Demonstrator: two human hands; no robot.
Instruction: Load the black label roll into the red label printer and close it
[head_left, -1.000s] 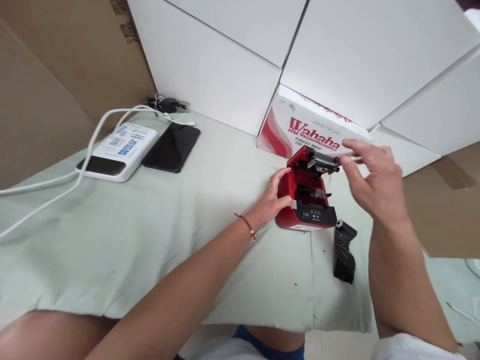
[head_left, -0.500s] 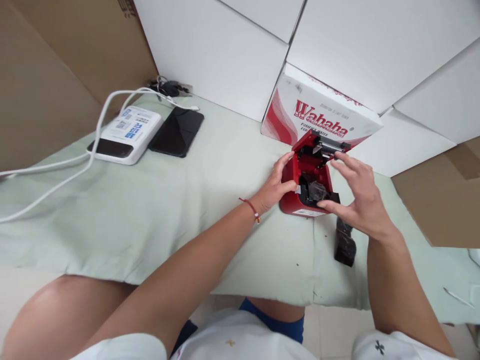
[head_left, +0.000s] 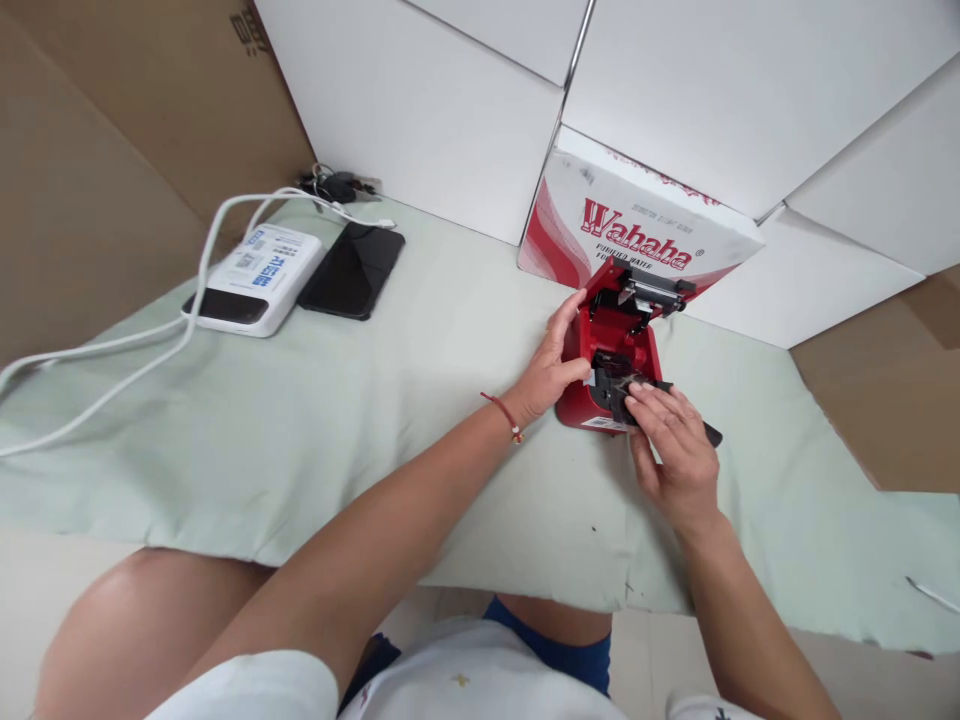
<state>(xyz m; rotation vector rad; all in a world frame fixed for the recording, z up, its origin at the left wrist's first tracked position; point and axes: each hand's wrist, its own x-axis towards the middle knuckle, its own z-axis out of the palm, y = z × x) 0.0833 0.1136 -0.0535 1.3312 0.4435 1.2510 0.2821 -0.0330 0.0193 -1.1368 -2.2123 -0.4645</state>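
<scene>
A small red label printer [head_left: 573, 408] sits on the cloth with its lid [head_left: 604, 277] raised, showing a black roller and a dark inside. My left hand [head_left: 551, 375] grips its left side, fingers along the back edge and thumb on the front rim beside a small pale tab. At the front right of the opening, my right hand [head_left: 677, 450] is closed on a dark, shiny strip [head_left: 619, 400], fingers above and thumb below. One end of the strip juts out past the knuckles on the right. The hand hides much of it.
Behind the printer leans a Wahaha carton [head_left: 637, 215] against white boxes [head_left: 435, 110]. To the left lie a black phone [head_left: 352, 268], a white power bank [head_left: 262, 275] with a cable [head_left: 202, 270], and keys [head_left: 337, 185]. Brown cardboard [head_left: 885, 390] stands at the right.
My right hand has moved from spread fingers above the opening down to the printer's front and closed on the strip. The strip's hanging end has been lifted. My left hand holds its place.
</scene>
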